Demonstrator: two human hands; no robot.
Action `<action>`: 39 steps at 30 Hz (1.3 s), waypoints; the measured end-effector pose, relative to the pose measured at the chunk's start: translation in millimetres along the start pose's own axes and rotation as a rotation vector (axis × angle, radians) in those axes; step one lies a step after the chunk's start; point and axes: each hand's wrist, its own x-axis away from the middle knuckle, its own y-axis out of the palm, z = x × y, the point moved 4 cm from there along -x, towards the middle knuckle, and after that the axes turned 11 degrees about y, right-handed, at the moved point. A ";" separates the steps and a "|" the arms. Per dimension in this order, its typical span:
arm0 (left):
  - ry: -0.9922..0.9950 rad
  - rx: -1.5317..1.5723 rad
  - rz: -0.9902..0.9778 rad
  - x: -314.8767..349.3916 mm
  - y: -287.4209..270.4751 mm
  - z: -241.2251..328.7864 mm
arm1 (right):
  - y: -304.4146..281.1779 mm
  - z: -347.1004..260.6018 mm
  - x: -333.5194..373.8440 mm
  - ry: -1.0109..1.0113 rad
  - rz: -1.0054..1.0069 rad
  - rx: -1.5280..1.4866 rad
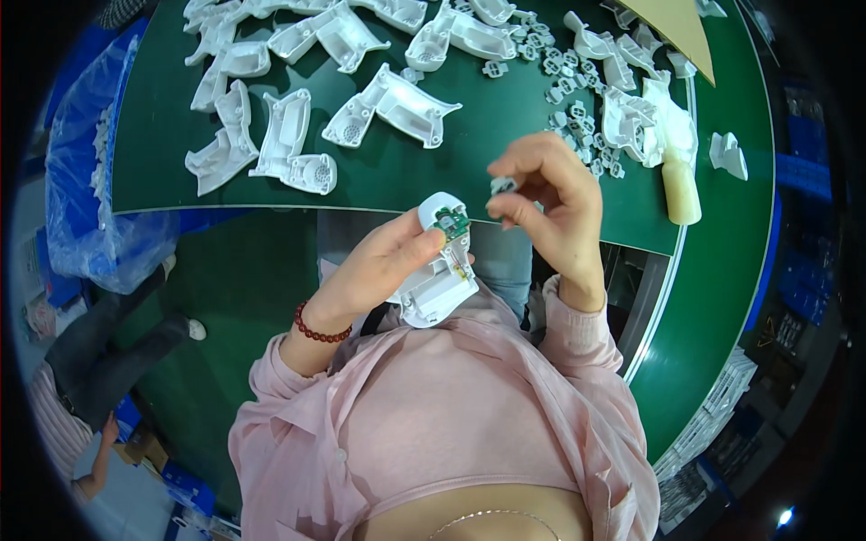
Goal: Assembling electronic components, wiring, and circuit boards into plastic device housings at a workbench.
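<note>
My left hand [388, 261] grips a white plastic housing half [437, 296] just off the table's front edge, its hollow inner side facing up. A small green circuit board [451, 224] sits in the housing's upper end, with my left thumb at its edge. Yellowish wire or a small part shows lower in the hollow. To the right, my right hand [553, 194] pinches a small grey plastic piece [502, 185] between thumb and fingers, apart from the housing. Similar small grey pieces [582, 126] lie in a loose heap beyond my right hand.
Several white housing halves [395, 104] are spread over the green table [379, 180]. A pale yellow cylinder [681, 192] stands by white parts at the right, near a tan board [677, 32]. A plastic-lined blue bin [99, 180] is at the left; another person [86, 361] stands beyond.
</note>
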 end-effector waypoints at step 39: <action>0.057 -0.536 0.015 12.6 -3.8 21.9 | 32.9 -18.8 11.1 -0.565 -0.097 0.243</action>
